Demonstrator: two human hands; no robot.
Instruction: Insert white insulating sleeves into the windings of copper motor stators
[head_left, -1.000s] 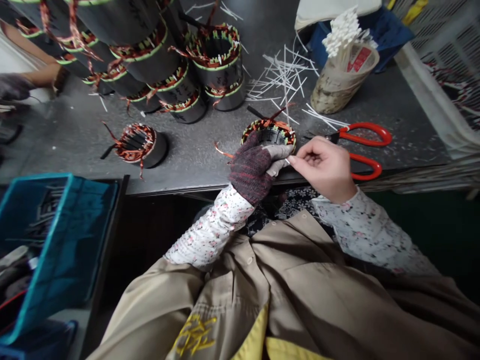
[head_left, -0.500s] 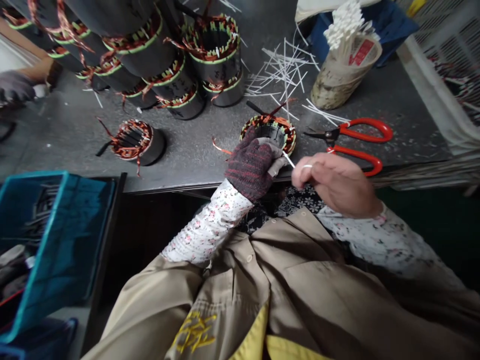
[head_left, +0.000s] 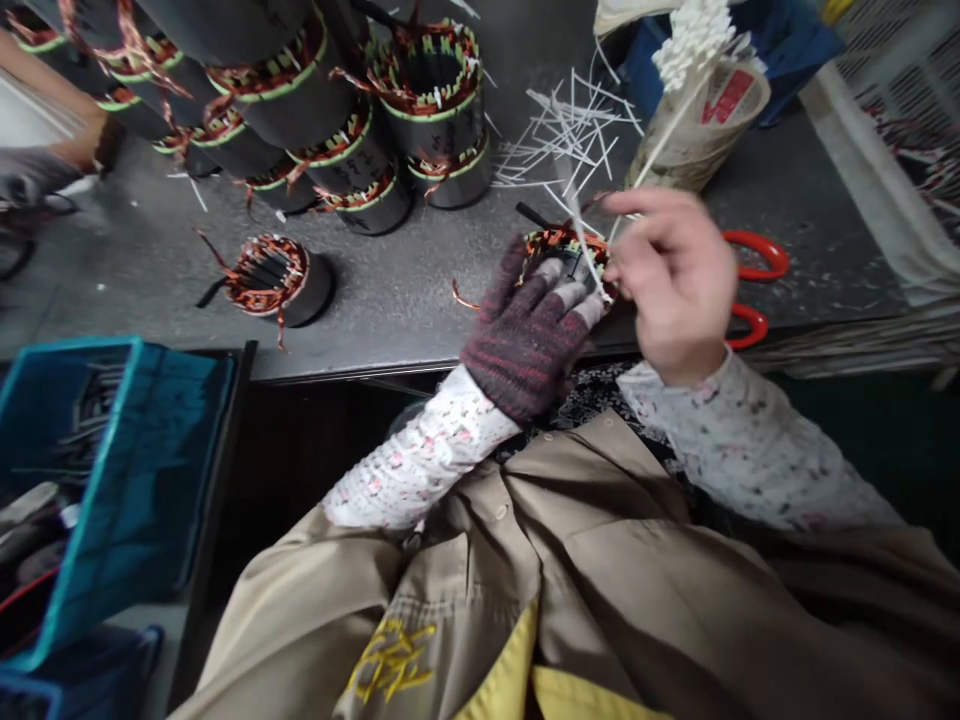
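Note:
My left hand (head_left: 525,345), in a dark knitted glove with pale fingertips, lies over the near side of a motor stator (head_left: 556,240) with copper windings. Its fingers reach over the stator's rim and hold it. My bare right hand (head_left: 675,280) is at the stator's right side, thumb and forefinger pinched on a thin white cord (head_left: 583,245). Motion blurs the cord and the fingertips. Red-handled scissors (head_left: 766,258) lie behind my right hand, their blades hidden by it.
Stacked stators (head_left: 439,110) stand at the back left, and a single stator (head_left: 274,280) nearer. Loose white cords (head_left: 570,130) lie behind my hands, beside a cord-filled tube (head_left: 731,125). A teal bin (head_left: 112,430) is at lower left. Another person's gloved hand (head_left: 34,178) shows far left.
My right hand has moved up and inward to the stator's right edge, pulling the cord upward. My left hand and the stator have shifted slightly right, with the left fingers stretched further over the rim.

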